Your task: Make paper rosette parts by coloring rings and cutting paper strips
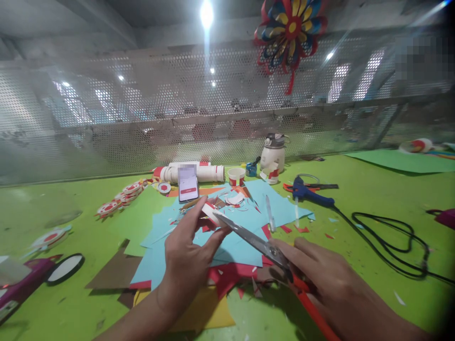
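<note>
Left hand (188, 265) pinches a red-and-white paper piece (210, 213). Right hand (320, 279) clamps red-handled steel scissors (250, 238); keep blades off those fingertips.

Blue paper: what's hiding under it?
Red paper, a brown sheet and a yellow sheet poke out from under the blue paper. Its middle hides the rest. Above it, the left hand pinches a paper scrap, the right hand holds scissors.

green table (373, 199) | perforated metal screen (142, 113) | ceiling lamp (206, 13) lit
</note>
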A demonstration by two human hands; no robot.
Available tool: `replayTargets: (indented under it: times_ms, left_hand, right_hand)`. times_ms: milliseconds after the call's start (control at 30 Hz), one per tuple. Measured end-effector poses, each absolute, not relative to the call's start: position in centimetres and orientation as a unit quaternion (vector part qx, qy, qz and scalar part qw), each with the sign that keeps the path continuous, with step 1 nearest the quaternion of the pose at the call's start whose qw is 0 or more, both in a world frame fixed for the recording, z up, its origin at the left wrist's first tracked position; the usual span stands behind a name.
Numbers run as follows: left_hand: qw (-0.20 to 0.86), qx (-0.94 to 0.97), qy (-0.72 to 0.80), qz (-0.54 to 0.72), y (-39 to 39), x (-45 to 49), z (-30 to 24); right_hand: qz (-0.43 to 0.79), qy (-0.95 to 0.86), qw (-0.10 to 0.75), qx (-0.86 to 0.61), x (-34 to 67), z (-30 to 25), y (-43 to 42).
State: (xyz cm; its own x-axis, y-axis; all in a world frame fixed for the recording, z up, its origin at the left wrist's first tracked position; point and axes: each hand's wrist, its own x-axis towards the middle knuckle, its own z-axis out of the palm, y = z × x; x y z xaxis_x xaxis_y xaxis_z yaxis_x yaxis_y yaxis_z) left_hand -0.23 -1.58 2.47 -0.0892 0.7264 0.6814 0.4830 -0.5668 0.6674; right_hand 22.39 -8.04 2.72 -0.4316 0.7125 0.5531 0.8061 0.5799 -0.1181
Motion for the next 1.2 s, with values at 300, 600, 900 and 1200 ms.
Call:
replayTargets:
  times_ms: [300,600,900,1200]
  left_hand:
    - [0.089,0.684,0.439,0.577,-1.2,-0.5,2.14]
    - [0.072,0.703,0.442,0.552,-1.05,-0.88,1.97]
    - [0.035,0.709,0.447,0.545,-1.09,-0.7,2.09]
    - [0.044,0.713,0.442,0.543,-1.19,-0.7,1.97]
  right_hand:
    - [-0.066,-0.841,0.275,-0.461,22.49,2.87,-7.75]
    - [-0.058,-0.839,0.268,-0.469,22.91,2.22,-7.67]
    - [-0.052,-0.847,0.261,-0.46,22.48,2.67,-7.89]
    - [-0.063,-0.844,0.272,-0.459,22.62,2.33,-7.85]
